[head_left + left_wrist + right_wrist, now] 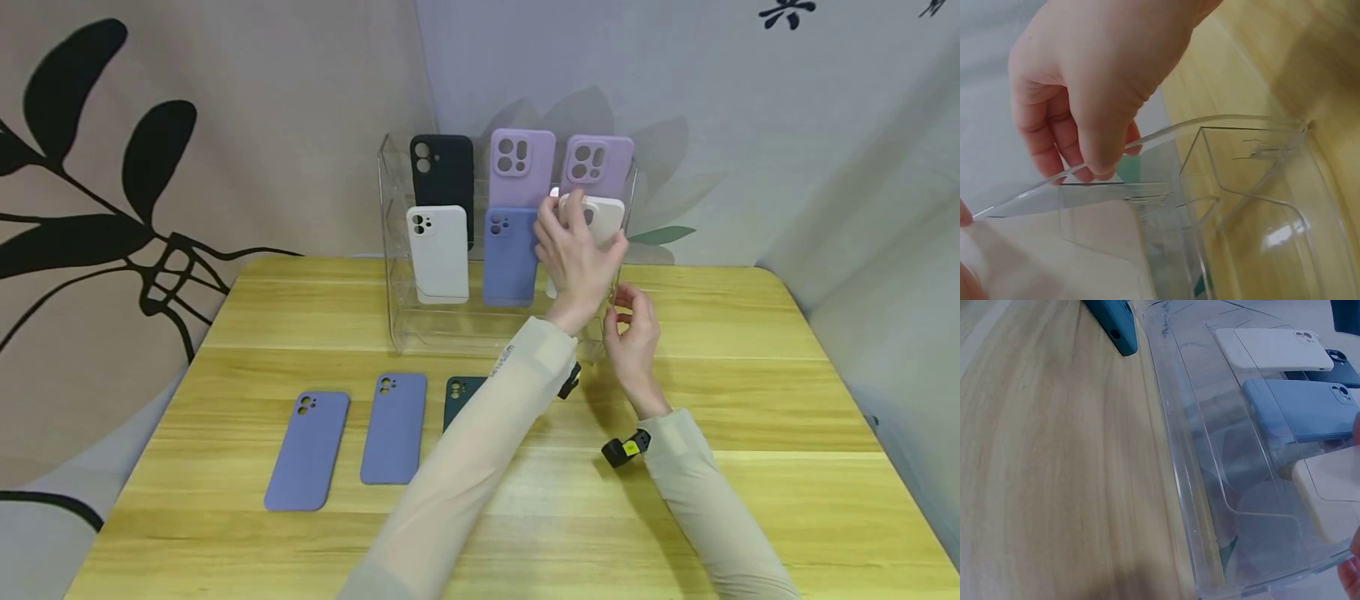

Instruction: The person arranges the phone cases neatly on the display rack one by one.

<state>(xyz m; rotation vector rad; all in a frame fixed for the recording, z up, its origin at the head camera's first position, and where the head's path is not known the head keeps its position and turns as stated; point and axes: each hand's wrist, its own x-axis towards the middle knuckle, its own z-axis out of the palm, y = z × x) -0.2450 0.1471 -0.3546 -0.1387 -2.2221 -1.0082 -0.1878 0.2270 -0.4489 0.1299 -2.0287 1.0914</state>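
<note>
A clear acrylic rack stands at the back of the table. At its front right is a white phone case with a camera cutout. My left hand grips this case across its upper part, fingers on its left side and thumb near its right edge. At the rack's right side is my right hand. In the left wrist view, its thumb and fingers pinch the clear side panel. Beside the gripped case in the front row stand a blue case and another white case.
The back row holds a black case and two purple cases, one left and one right. On the wooden table lie two blue-violet cases, one left and one right. My left sleeve partly covers a dark green case.
</note>
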